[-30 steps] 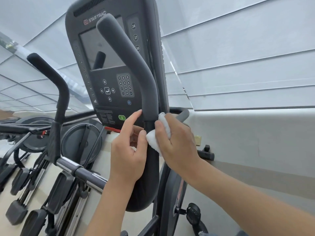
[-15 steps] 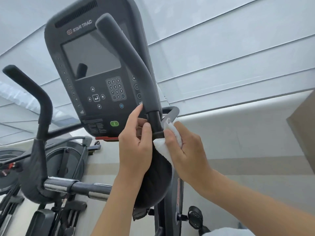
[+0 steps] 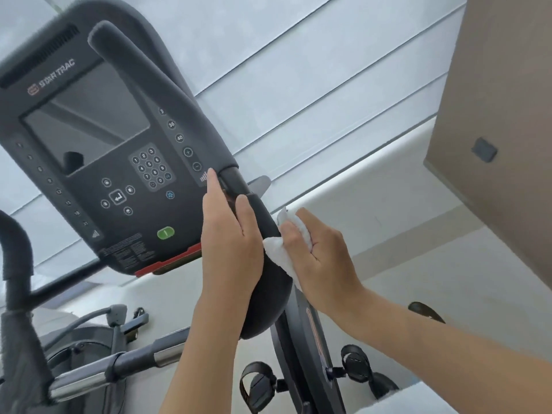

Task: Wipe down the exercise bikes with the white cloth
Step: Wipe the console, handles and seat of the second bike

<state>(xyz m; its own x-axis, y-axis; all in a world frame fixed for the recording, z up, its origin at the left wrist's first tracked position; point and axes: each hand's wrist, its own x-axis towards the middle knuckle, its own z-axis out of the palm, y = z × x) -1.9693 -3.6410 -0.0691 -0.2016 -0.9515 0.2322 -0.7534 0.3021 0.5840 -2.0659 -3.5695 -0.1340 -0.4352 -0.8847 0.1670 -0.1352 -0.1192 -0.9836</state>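
One white cloth (image 3: 283, 249) is pinched in the right hand (image 3: 322, 258) against the right side of one dark handlebar (image 3: 167, 94). The left hand (image 3: 230, 240) curls round that handlebar, beside one console (image 3: 98, 162). Two pedals (image 3: 260, 383) sit below.

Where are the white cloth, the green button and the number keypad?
white cloth (image 3: 279, 252): head view, on its bunched lower fold.
green button (image 3: 165, 233): head view, on its centre.
number keypad (image 3: 150, 167): head view, on the middle keys.

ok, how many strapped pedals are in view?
2: the left pedal sits at the bottom, left of the bike's dark frame; the right pedal sits on the frame's other side. Others may be hidden or cropped.
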